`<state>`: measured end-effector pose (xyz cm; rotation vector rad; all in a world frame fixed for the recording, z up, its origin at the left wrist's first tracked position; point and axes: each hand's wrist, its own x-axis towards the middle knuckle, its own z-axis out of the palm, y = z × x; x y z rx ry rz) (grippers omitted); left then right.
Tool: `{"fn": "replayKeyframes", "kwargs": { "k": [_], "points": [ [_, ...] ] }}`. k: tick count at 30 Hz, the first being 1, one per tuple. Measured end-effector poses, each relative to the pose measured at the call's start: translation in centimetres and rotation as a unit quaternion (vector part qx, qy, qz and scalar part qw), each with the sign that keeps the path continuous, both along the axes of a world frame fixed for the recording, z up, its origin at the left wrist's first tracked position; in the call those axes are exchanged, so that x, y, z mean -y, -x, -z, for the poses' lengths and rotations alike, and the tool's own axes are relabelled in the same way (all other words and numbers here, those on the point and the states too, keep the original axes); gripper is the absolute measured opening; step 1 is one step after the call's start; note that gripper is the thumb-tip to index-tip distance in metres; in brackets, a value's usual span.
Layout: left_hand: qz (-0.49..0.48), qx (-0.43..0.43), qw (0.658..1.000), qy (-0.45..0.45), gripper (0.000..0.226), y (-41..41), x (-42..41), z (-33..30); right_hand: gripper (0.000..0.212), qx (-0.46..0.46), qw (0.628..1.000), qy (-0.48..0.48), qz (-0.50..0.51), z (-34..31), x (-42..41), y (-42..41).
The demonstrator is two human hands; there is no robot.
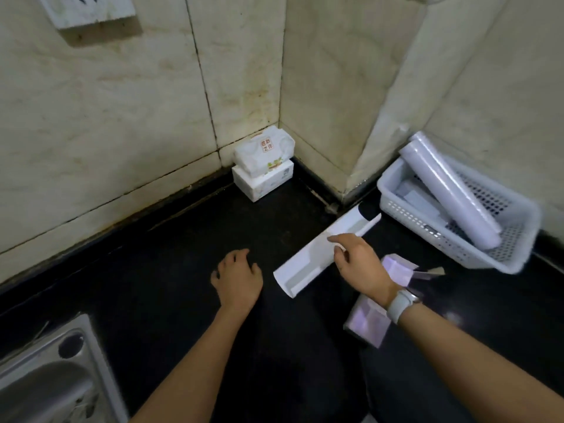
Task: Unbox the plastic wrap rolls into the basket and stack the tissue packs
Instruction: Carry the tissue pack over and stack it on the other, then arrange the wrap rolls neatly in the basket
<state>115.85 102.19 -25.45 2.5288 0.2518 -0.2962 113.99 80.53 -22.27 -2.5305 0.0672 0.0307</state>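
Right hand [357,264] pinches long white box [323,250], tilted over black counter [152,285]. Left hand [238,276] loosely spread, empty. Two rolls [451,190] lean in white basket [457,239]; tissue packs [264,166] stacked in corner

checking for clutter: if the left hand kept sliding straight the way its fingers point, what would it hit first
The left hand hovers open over bare black counter, fingers pointing up toward the back corner. Straight on, the counter looks free until the stacked tissue packs against the wall. Depth is hard to judge, so it might pass just left of them and meet the wall.
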Motion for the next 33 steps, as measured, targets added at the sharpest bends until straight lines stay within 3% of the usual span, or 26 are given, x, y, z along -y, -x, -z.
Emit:
{"fn": "replayKeyframes", "kwargs": {
  "k": [4, 13, 20, 24, 27, 33],
  "points": [
    [0.104, 0.069, 0.992, 0.028, 0.039, -0.8, 5.6, -3.1, 0.03, -0.008, 0.998, -0.007, 0.061, -1.4, 4.2, 3.2],
    [0.286, 0.119, 0.946, 0.093, 0.036, -4.2, 22.4, -5.3, 0.029, 0.032, 0.98, -0.018, 0.198, -3.9, 17.6, 3.5],
    [0.391, 0.168, 0.905, -0.023, 0.041, -7.4, 31.1, -1.9, 0.037, 0.006, 0.981, 0.057, 0.185, -1.0, 26.4, -2.0],
    [0.395, 0.193, 0.896, -0.066, 0.042, -8.4, 32.4, -0.5, 0.055, -0.052, 0.971, 0.143, 0.184, 1.6, 29.3, -5.2],
    [0.383, 0.26, 0.884, -0.059, 0.04, -8.7, 32.8, 0.1, 0.059, -0.034, 0.964, 0.185, 0.187, 3.5, 29.9, -6.6],
    [0.39, 0.275, 0.875, -0.078, 0.033, -9.3, 33.4, 0.5, 0.062, 0.011, 0.967, 0.177, 0.181, 5.3, 30.7, -7.0]
  ]
}}
